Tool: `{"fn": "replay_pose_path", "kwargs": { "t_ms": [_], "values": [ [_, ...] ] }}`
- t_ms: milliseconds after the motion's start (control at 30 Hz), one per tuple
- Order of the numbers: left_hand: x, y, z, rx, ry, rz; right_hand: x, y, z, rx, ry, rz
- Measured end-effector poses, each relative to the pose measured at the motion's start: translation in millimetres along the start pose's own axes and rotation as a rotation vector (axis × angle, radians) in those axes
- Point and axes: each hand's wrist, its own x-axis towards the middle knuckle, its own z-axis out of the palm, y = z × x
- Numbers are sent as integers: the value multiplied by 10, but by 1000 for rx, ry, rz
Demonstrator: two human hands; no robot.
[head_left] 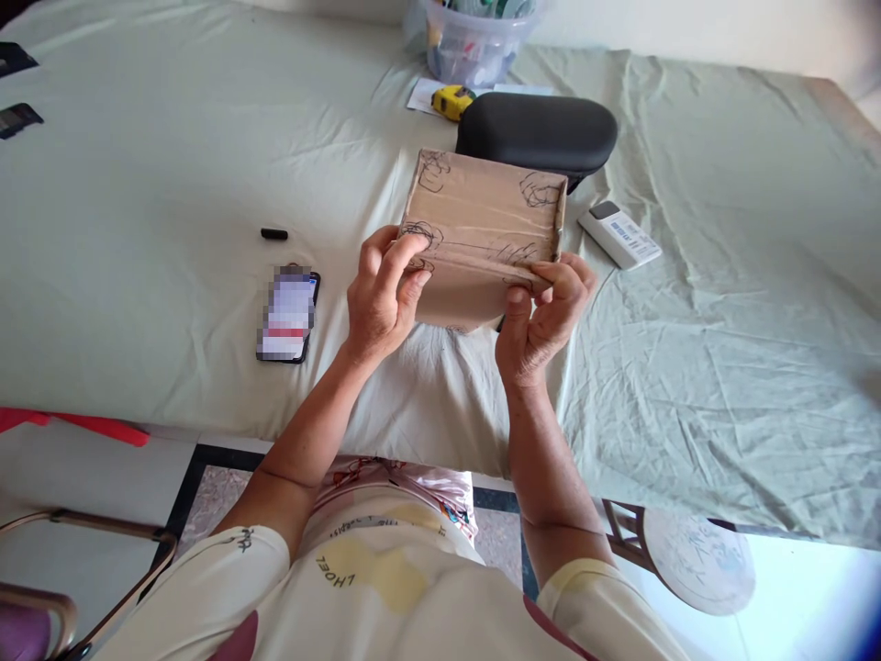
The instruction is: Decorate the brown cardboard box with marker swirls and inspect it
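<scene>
Between my hands is a brown cardboard box (482, 207), tilted so that its top and near side face me. Dark scribbles mark the corners of the top face. My left hand (386, 292) pinches the box's near left corner, thumb on the near side and index finger on top. At the near right corner, my right hand (547, 312) grips the edge with its fingers bent and thumb below. Left of the box lie a phone (287, 317) with a lit screen and a small black cap (273, 234).
Behind the box sits a black hard case (537, 133), with a yellow tape measure (452, 102) beside it. A white power bank-like device (620, 235) lies to the right. A clear plastic tub (478, 41) stands at the back on the pale green tablecloth (172, 165).
</scene>
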Motion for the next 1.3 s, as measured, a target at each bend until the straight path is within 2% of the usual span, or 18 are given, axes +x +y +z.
{"fn": "replay_pose_path", "kwargs": {
  "t_ms": [133, 367, 567, 700, 933, 1133, 1300],
  "values": [
    [84, -35, -30, -26, -72, -58, -23, 3, 64, 18, 58, -88],
    [189, -166, -12, -92, -116, -117, -109, 139, 181, 74, 5, 45],
    [94, -248, 107, -100, -79, -98, -216, 181, 217, 161, 29, 98],
    [-8, -342, 165, -177, -64, -174, -215, 182, 209, 219, 114, 111],
    [-158, -491, 213, -197, -60, -239, -96, 111, 181, 134, 142, 134],
    [-182, -636, 267, -479, -19, -306, -139, 167, 237, 283, 144, 106],
    [-167, -838, 230, -770, -98, -379, -199, 290, 243, 340, 100, 93]
  ]
}}
